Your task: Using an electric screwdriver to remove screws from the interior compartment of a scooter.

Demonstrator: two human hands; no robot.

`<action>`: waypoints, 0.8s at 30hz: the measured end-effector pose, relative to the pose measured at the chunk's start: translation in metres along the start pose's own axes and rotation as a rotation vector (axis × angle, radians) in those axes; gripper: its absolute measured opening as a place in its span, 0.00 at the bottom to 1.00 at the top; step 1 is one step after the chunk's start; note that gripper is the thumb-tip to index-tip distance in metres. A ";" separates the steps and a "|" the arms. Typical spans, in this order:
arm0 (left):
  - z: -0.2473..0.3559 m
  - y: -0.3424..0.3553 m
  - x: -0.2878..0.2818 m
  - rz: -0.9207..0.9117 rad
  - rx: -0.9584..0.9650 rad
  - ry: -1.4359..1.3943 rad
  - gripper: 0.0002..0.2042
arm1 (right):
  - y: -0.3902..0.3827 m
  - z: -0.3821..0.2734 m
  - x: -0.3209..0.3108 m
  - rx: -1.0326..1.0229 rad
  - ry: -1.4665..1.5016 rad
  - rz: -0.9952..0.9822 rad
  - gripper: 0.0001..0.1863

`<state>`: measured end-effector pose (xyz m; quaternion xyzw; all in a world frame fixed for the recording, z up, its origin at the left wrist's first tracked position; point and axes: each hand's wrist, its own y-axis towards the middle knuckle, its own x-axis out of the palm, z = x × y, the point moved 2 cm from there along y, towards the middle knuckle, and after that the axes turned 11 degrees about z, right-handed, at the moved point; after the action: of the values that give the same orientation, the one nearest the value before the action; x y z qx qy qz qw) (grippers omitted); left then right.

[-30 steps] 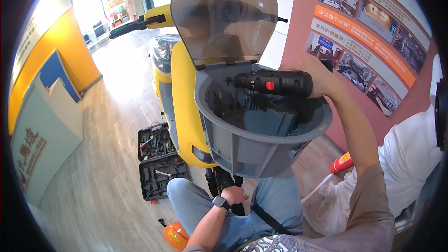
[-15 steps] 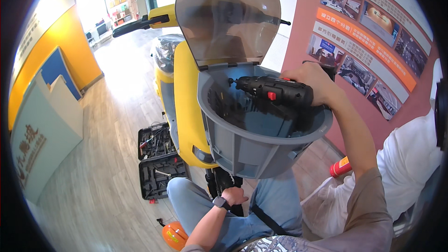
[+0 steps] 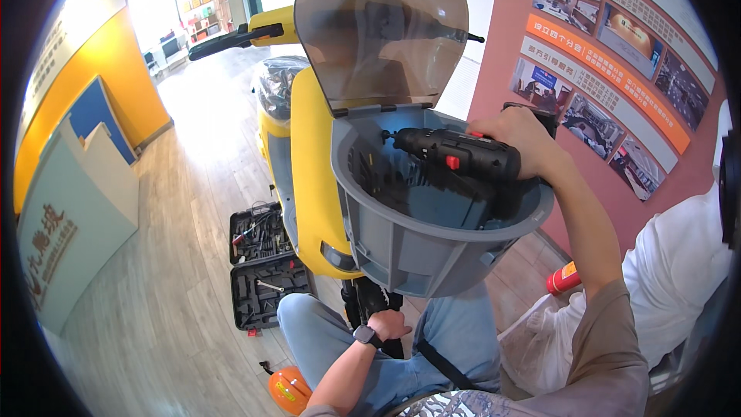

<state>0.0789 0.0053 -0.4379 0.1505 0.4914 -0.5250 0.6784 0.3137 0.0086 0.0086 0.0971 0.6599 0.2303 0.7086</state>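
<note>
Cordless drill (image 3: pixel 463 154), clamped in the right hand (image 3: pixel 525 139), over the mouth of the grey basket (image 3: pixel 436 251). Bit left of the grip, toward the basket's inner wall; contact cannot be told. Up-left of the grip: raised smoked lid (image 3: pixel 382 31). Farther left: yellow scooter body (image 3: pixel 316 177). Well below: left hand (image 3: pixel 390 324), by the front fork; closure cannot be told. Outermost, lower left: open black tool case (image 3: pixel 245 272) on floor (image 3: pixel 177 293).

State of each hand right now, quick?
Left hand: below the grey basket; open or closed can't be told.
Right hand: closed, holding the black power drill.
</note>
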 end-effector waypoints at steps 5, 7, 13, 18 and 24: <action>0.003 -0.001 -0.003 -0.003 0.003 0.003 0.26 | -0.004 0.006 0.002 -0.010 -0.017 0.030 0.15; 0.003 -0.002 -0.004 0.023 0.006 -0.003 0.26 | -0.006 0.007 0.003 0.000 -0.021 0.035 0.15; -0.001 -0.002 0.000 0.025 0.002 0.002 0.26 | -0.006 0.005 0.006 -0.026 -0.047 0.029 0.14; 0.001 -0.002 0.000 0.038 0.008 -0.003 0.25 | -0.006 0.003 0.005 -0.036 -0.055 0.003 0.14; 0.003 -0.001 -0.002 0.024 0.007 0.002 0.25 | -0.006 0.005 0.006 -0.034 -0.081 0.006 0.16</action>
<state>0.0799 0.0037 -0.4349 0.1594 0.4884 -0.5182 0.6837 0.3199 0.0064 0.0014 0.0964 0.6262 0.2394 0.7357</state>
